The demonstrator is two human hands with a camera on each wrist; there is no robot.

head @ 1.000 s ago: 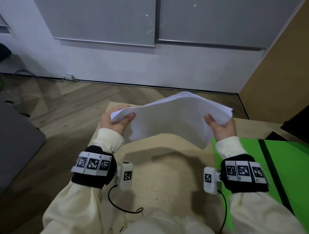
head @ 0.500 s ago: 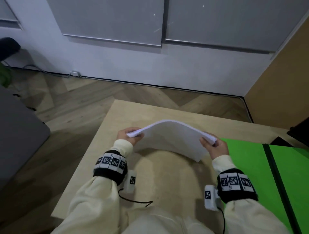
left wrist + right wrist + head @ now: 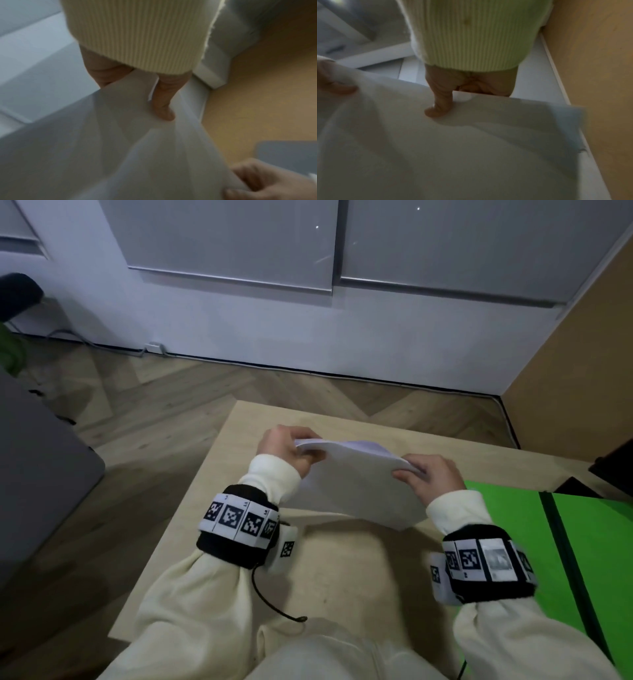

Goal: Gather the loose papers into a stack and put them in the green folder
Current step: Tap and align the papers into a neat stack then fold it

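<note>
A stack of white papers (image 3: 359, 484) stands tilted on the wooden table (image 3: 342, 577), its lower edge touching the tabletop. My left hand (image 3: 291, 450) pinches the stack's upper left corner, thumb on the near face of the papers (image 3: 120, 148). My right hand (image 3: 424, 474) grips the right edge, thumb pressed on the papers (image 3: 471, 142). The open green folder (image 3: 513, 542) lies flat on the table just right of the stack, with a dark spine down its middle.
The table's far edge (image 3: 376, 422) drops to a herringbone wood floor. A grey panel (image 3: 41, 474) stands at the left, a brown wall panel (image 3: 582, 354) at the right, and a dark object (image 3: 613, 467) sits at the table's far right corner.
The stack came down from being held up in the air to standing on the table. Both hands lowered with it and moved closer together.
</note>
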